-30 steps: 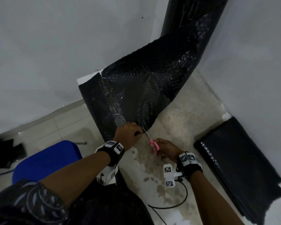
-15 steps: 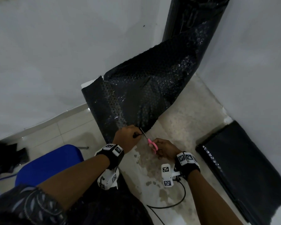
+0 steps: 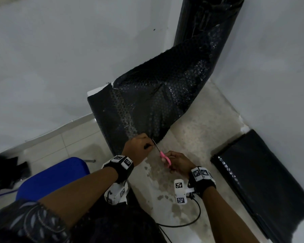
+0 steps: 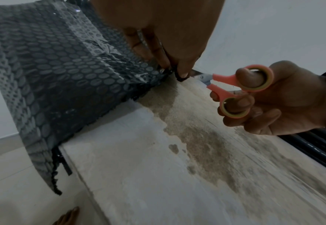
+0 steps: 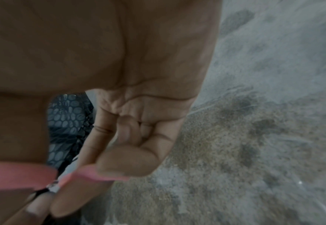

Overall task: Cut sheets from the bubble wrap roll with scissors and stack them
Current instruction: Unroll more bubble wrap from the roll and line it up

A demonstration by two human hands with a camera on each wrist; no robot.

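Left hand [image 3: 138, 148] pinching black bubble wrap [image 3: 153, 102] edge, right hand [image 3: 180, 163] fingers curled through pink scissors [image 4: 237, 89] loops.

Left grip [image 3: 139, 148], right grip [image 3: 180, 163] curled.

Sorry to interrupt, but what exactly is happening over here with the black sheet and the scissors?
A person is cutting a sheet off a black bubble wrap roll that stands in the corner. The left hand pinches the near edge of the unrolled bubble wrap, while the right hand holds pink-handled scissors with the blades at that edge, right beside the left fingers. The cut looks barely begun. A stack of black sheets lies to the right by the wall.
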